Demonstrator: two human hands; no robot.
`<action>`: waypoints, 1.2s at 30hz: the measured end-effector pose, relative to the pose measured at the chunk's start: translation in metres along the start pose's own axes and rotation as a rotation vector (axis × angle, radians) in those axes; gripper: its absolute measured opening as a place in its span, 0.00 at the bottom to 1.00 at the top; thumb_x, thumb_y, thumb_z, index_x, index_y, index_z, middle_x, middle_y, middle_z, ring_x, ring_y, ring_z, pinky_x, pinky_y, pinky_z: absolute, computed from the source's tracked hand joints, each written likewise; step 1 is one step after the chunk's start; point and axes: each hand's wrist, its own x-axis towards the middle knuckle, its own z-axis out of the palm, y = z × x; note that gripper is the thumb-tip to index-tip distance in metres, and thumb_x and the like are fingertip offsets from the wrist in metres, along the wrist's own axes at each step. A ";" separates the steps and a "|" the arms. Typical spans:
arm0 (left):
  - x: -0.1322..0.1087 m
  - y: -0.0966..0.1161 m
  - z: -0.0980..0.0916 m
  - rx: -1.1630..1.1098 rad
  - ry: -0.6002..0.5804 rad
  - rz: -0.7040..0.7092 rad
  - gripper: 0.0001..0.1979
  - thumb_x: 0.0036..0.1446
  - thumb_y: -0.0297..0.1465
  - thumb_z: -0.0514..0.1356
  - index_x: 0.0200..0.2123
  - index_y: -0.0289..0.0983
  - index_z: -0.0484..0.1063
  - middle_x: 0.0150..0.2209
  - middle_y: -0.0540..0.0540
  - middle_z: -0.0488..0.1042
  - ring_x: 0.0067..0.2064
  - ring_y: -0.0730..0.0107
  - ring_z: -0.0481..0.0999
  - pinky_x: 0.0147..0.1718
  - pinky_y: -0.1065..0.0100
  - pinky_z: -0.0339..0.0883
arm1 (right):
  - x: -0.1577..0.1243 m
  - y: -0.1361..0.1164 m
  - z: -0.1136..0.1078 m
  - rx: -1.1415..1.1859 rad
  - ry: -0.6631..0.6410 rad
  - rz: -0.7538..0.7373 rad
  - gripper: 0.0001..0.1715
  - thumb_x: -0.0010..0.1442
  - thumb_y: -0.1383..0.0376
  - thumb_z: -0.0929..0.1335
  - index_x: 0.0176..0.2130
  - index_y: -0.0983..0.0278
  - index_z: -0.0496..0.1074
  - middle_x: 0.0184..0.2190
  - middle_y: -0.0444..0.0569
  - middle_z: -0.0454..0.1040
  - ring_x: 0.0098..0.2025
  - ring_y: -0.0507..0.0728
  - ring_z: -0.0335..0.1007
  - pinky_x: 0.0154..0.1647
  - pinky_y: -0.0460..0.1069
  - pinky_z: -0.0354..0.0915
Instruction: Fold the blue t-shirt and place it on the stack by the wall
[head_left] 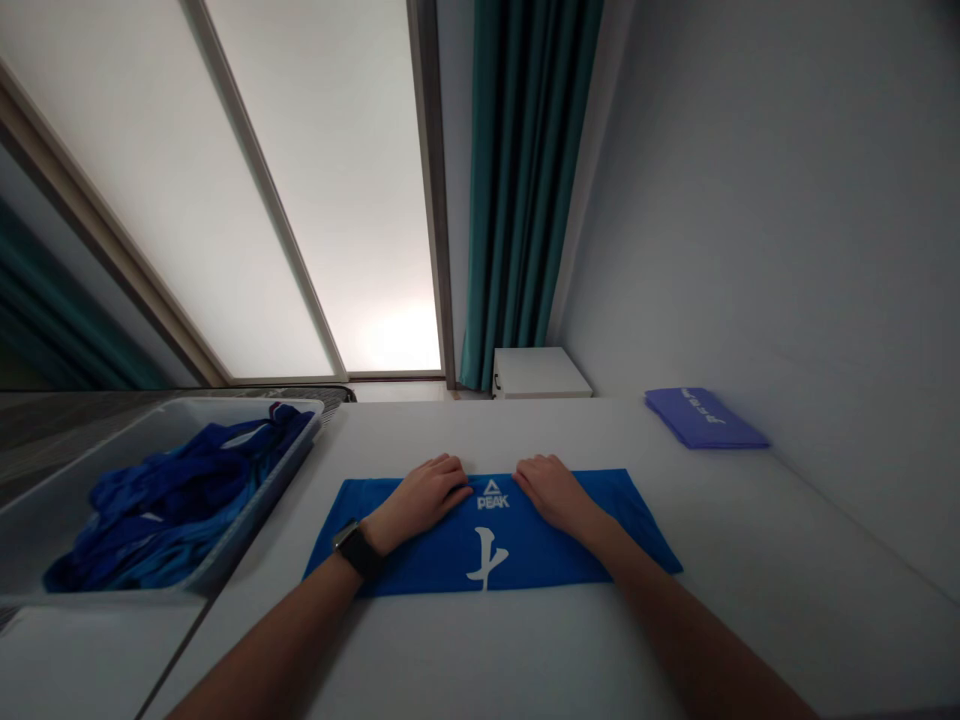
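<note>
A blue cloth (491, 550) with a white PEAK logo and a white character lies folded flat on the white table (525, 650). My left hand (427, 495), with a dark watch on its wrist, rests palm down on the cloth's far edge left of the logo, fingers curled toward the edge. My right hand (551, 490) lies flat on the far edge right of the logo, fingers stretched out. Both hands press on the cloth.
A grey plastic bin (45, 500) at the left holds a heap of crumpled blue garments (172, 500). A folded purple-blue cloth (705, 417) lies at the far right of the table. A small white cabinet (540, 372) and teal curtain (525, 180) stand behind.
</note>
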 end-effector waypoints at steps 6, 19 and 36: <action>0.003 -0.002 0.003 -0.037 -0.015 -0.138 0.16 0.70 0.37 0.47 0.41 0.37 0.73 0.38 0.44 0.76 0.40 0.64 0.75 0.42 0.66 0.67 | 0.000 0.001 0.002 0.019 0.005 0.018 0.16 0.71 0.64 0.58 0.36 0.64 0.70 0.36 0.50 0.76 0.39 0.57 0.70 0.43 0.51 0.55; -0.003 -0.001 -0.010 -0.058 -0.087 -0.288 0.21 0.67 0.46 0.48 0.35 0.39 0.73 0.32 0.44 0.78 0.34 0.61 0.77 0.33 0.66 0.66 | -0.006 0.009 0.007 0.007 0.060 0.044 0.16 0.71 0.64 0.57 0.35 0.63 0.68 0.35 0.49 0.76 0.39 0.57 0.68 0.42 0.52 0.54; 0.000 -0.003 -0.012 -0.209 -0.094 -0.354 0.16 0.64 0.44 0.54 0.42 0.41 0.75 0.37 0.45 0.80 0.38 0.60 0.79 0.37 0.65 0.69 | -0.006 0.010 0.011 0.031 0.062 0.045 0.16 0.71 0.64 0.58 0.34 0.63 0.68 0.34 0.49 0.75 0.38 0.57 0.66 0.41 0.51 0.54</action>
